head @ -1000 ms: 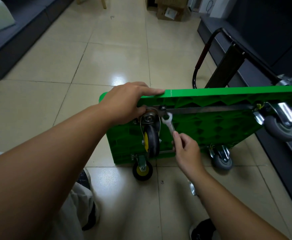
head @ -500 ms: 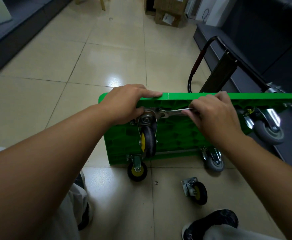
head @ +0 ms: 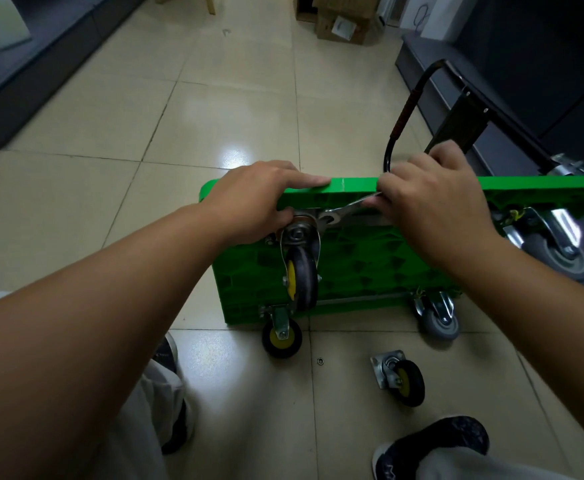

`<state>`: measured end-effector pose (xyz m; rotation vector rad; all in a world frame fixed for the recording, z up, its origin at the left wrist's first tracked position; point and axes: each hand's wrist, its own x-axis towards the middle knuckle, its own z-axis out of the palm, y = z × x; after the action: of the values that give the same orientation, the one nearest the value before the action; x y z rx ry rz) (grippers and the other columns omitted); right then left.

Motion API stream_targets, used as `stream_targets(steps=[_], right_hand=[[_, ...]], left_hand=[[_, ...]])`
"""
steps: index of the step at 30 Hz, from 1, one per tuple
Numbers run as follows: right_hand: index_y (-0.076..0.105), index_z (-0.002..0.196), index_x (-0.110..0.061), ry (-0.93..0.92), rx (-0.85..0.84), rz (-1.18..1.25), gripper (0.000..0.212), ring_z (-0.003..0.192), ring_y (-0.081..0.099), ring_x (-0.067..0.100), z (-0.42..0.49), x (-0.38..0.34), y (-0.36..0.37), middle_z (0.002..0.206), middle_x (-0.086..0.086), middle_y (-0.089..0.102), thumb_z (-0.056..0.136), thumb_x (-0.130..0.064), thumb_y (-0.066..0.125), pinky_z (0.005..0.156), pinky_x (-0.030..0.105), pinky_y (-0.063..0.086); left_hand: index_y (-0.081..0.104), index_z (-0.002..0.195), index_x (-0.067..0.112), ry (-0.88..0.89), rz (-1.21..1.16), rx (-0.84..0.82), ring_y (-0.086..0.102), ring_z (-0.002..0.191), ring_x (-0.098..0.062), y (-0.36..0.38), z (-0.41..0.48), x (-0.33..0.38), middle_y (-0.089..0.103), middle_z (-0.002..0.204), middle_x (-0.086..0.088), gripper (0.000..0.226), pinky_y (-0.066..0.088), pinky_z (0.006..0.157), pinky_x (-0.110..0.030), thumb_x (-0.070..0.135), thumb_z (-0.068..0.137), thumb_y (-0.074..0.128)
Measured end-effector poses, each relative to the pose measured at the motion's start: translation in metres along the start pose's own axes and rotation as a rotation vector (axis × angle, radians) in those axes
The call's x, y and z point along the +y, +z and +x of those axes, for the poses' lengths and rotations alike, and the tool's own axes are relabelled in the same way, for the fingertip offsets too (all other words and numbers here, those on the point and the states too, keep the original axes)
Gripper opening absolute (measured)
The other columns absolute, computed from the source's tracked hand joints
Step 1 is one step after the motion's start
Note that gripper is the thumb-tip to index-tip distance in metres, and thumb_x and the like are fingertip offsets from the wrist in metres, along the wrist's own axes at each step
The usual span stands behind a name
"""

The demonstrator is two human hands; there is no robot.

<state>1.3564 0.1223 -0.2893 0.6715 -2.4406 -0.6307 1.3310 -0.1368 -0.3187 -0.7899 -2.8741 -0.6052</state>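
Change since the earlier frames: one second before, the right hand (head: 432, 202) had hung below the fitting with the wrench (head: 347, 210) pointing down from it. Half a second before, the tool lay nearly level along the steel bar. At this moment the shank had swung higher, so that its gripped end stood against the upper edge of the green deck (head: 353, 185) and its head sat lower, to the left of the grip. The left hand (head: 249, 199) had not shifted.

Right hand: it was closed on the wrench shank, with fingers curled over it and knuckles toward the camera. The wrist was bent down and the forearm entered from the lower right. The tool's head met the mounting hardware of the black caster (head: 301, 271), just left of the grip. Whether it seated on a nut could not be made out.

Left hand: it clamped the deck's upper edge, with the index finger straight along the top and the thumb tucked beneath against the caster's plate. The caster's wheel hung directly below this hold.

The deck stood on its long edge on the tiles. A loose caster (head: 401, 379) and a small ring (head: 320, 360) lay on the floor well below both grips.
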Motion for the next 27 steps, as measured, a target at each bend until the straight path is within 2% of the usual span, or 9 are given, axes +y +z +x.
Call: stream_targets(steps=[6, 9, 13, 15, 17, 19, 21, 24, 27], right_hand=[[0.065, 0.089, -0.012, -0.121, -0.122, -0.088, 0.042, 0.078, 0.058, 0.029, 0.029, 0.005, -0.016, 0.081, 0.008, 0.065, 0.100, -0.049, 0.050, 0.088, 0.042, 0.038], [0.065, 0.085, -0.010, -0.031, -0.095, -0.009, 0.044, 0.073, 0.058, 0.029, 0.015, 0.005, -0.001, 0.078, 0.010, 0.066, 0.100, -0.048, 0.050, 0.083, 0.041, 0.037], [0.060, 0.079, -0.010, 0.212, 0.074, 0.169, 0.038, 0.060, 0.053, 0.027, -0.018, -0.009, 0.019, 0.068, 0.011, 0.062, 0.094, -0.044, 0.066, 0.074, 0.039, 0.040], [0.060, 0.082, -0.011, 0.418, 0.040, 0.322, 0.036, 0.058, 0.043, 0.021, -0.037, -0.031, 0.029, 0.064, 0.008, 0.057, 0.092, -0.044, 0.070, 0.068, 0.036, 0.039], [0.060, 0.086, -0.014, 0.683, -0.054, 0.577, 0.033, 0.062, 0.044, 0.019, -0.053, -0.059, 0.043, 0.065, 0.000, 0.053, 0.092, -0.045, 0.067, 0.061, 0.029, 0.034], [0.060, 0.083, -0.016, 0.946, -0.149, 0.992, 0.031, 0.062, 0.055, 0.020, -0.058, -0.094, 0.058, 0.066, -0.005, 0.057, 0.094, -0.045, 0.064, 0.053, 0.025, 0.035], [0.061, 0.080, -0.015, 1.133, -0.180, 1.364, 0.032, 0.056, 0.059, 0.011, -0.054, -0.130, 0.065, 0.064, -0.008, 0.064, 0.097, -0.043, 0.061, 0.049, 0.023, 0.040], [0.059, 0.074, -0.012, 1.246, -0.192, 1.623, 0.038, 0.046, 0.047, 0.001, -0.055, -0.162, 0.065, 0.051, -0.013, 0.056, 0.101, -0.039, 0.056, 0.047, 0.013, 0.038], [0.063, 0.079, -0.009, 1.230, -0.249, 1.669, 0.035, 0.055, 0.057, 0.005, -0.074, -0.160, 0.069, 0.061, -0.006, 0.061, 0.100, -0.038, 0.059, 0.054, 0.015, 0.045]], left_hand=[[0.043, 0.146, 0.054, -0.005, 0.024, -0.006, 0.051, 0.098, -0.012, 0.001, 0.000, 0.001, 0.060, 0.127, 0.013, 0.066, 0.029, 0.065, -0.030, 0.023, 0.093, 0.066], [0.042, 0.146, 0.055, -0.010, 0.031, -0.005, 0.047, 0.094, -0.008, 0.000, -0.001, 0.002, 0.060, 0.127, 0.014, 0.067, 0.029, 0.062, -0.029, 0.022, 0.093, 0.066], [0.041, 0.147, 0.055, -0.004, 0.043, -0.003, 0.056, 0.106, -0.016, -0.001, -0.002, 0.003, 0.059, 0.129, 0.013, 0.067, 0.030, 0.070, -0.030, 0.021, 0.093, 0.064], [0.042, 0.147, 0.054, -0.005, 0.045, 0.005, 0.057, 0.108, -0.018, -0.001, -0.002, 0.004, 0.060, 0.130, 0.013, 0.067, 0.031, 0.070, -0.030, 0.021, 0.093, 0.064], [0.042, 0.147, 0.054, -0.005, 0.048, 0.009, 0.057, 0.107, -0.016, 0.000, -0.003, 0.004, 0.060, 0.130, 0.014, 0.068, 0.031, 0.070, -0.030, 0.021, 0.092, 0.064], [0.042, 0.147, 0.055, -0.006, 0.053, 0.021, 0.057, 0.107, -0.014, 0.000, -0.004, 0.004, 0.060, 0.130, 0.015, 0.068, 0.031, 0.069, -0.029, 0.021, 0.092, 0.065], [0.042, 0.146, 0.055, -0.004, 0.051, 0.025, 0.057, 0.106, -0.013, 0.000, -0.003, 0.004, 0.060, 0.130, 0.017, 0.068, 0.031, 0.068, -0.029, 0.021, 0.092, 0.065], [0.043, 0.146, 0.055, -0.008, 0.045, 0.019, 0.057, 0.105, -0.013, 0.000, -0.003, 0.004, 0.060, 0.129, 0.017, 0.068, 0.031, 0.067, -0.029, 0.021, 0.091, 0.065], [0.043, 0.146, 0.055, -0.005, 0.036, 0.009, 0.057, 0.105, -0.014, -0.001, -0.003, 0.004, 0.059, 0.128, 0.016, 0.068, 0.032, 0.068, -0.029, 0.021, 0.092, 0.065]])
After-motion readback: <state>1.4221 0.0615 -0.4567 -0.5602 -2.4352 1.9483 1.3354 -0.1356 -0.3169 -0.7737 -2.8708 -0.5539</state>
